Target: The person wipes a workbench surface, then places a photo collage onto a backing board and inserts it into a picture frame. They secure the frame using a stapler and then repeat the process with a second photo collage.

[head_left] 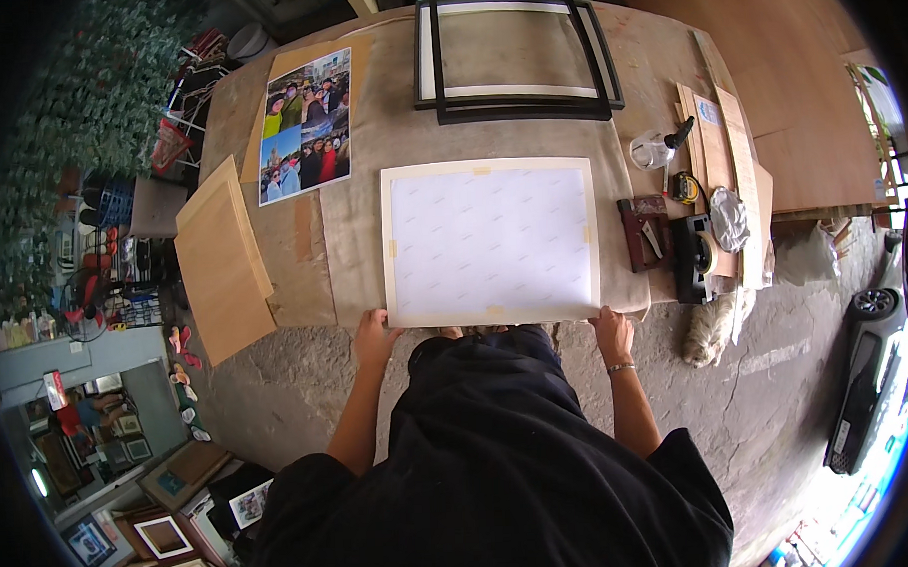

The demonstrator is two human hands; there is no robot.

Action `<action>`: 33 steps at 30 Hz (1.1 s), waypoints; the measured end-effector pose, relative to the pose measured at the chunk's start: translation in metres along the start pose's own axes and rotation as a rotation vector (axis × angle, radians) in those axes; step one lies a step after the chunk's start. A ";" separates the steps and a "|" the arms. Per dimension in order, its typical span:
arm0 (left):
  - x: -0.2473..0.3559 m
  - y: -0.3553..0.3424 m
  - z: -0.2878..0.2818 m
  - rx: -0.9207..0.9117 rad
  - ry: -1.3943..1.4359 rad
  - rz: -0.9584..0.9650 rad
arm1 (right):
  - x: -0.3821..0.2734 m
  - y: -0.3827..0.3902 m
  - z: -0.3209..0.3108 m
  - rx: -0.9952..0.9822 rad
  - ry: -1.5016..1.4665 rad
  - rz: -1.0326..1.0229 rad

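Observation:
A white photo sheet (pixel 487 237), its back face up, lies on a cream mat board (pixel 391 286) at the table's near edge. Short pieces of yellowish tape cross from sheet to board at the middle of each side. My left hand (pixel 375 338) pinches the board's near left corner. At the near right corner, my right hand (pixel 612 336) grips the board too, a bracelet on its wrist. Beyond the board lie black picture frames (pixel 523 117), one overlapping another. To the left is a printed photo collage (pixel 314 128).
Brown boards (pixel 223 262) overhang the table's left edge. On the right are a staple gun (pixel 644 235), a tape dispenser (pixel 691 260), a tape measure (pixel 685 187), a clear bottle (pixel 653 151) and wood strips (pixel 735 174). A furry animal (pixel 711 330) lies on the floor nearby.

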State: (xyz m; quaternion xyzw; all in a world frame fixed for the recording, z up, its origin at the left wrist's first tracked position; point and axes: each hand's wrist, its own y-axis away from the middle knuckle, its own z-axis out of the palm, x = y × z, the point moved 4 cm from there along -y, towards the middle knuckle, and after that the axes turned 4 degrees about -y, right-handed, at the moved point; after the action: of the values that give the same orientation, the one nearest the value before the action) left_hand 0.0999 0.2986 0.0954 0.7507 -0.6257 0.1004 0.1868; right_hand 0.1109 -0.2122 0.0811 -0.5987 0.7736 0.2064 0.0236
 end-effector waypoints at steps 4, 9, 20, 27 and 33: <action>0.005 0.004 0.005 -0.034 0.003 -0.023 | 0.003 -0.005 -0.008 -0.033 0.035 -0.059; 0.010 0.015 0.014 0.038 0.021 0.003 | 0.003 -0.016 -0.021 -0.148 0.089 -0.105; 0.052 0.035 0.048 0.062 0.259 -0.030 | 0.063 -0.037 -0.027 -0.200 0.171 -0.105; -0.082 0.079 0.061 0.924 0.404 -0.999 | 0.094 -0.017 -0.091 -0.083 0.191 0.073; -0.172 0.044 -0.018 0.939 1.445 -1.041 | 0.036 -0.023 -0.108 -0.098 -0.032 -0.055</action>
State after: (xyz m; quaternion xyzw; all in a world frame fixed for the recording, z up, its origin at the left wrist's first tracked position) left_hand 0.0241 0.4545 0.0525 0.6875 0.1461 0.6740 0.2273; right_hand 0.1446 -0.2872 0.1627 -0.6168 0.7452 0.2530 0.0125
